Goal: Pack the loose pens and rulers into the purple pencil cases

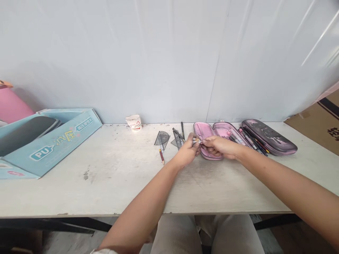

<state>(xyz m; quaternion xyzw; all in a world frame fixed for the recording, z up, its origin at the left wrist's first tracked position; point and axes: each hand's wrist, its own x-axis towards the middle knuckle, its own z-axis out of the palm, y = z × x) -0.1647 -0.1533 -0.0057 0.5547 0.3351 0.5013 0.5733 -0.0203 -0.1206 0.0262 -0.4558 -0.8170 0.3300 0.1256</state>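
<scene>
My left hand (191,149) is closed around a small white-and-orange item (196,140), too small to name. The fingertips of my right hand (218,146) pinch its right end, so both hands meet on it. Behind and below them lies an open pencil case (203,129) with a pink lining, partly hidden by my hands. Several pens and markers (238,137) rest in and beside its right half. To the left of my hands are dark pens (182,129), a clear protractor (162,137), a partly covered set square (176,142) and a short red pencil (161,156).
A closed dark pencil case (270,137) lies at the right, near a cardboard box (317,120). A crumpled paper cup (134,122) stands by the wall. The light blue box (66,144) at the left holds a dark object. The table's front edge (137,214) runs above my lap.
</scene>
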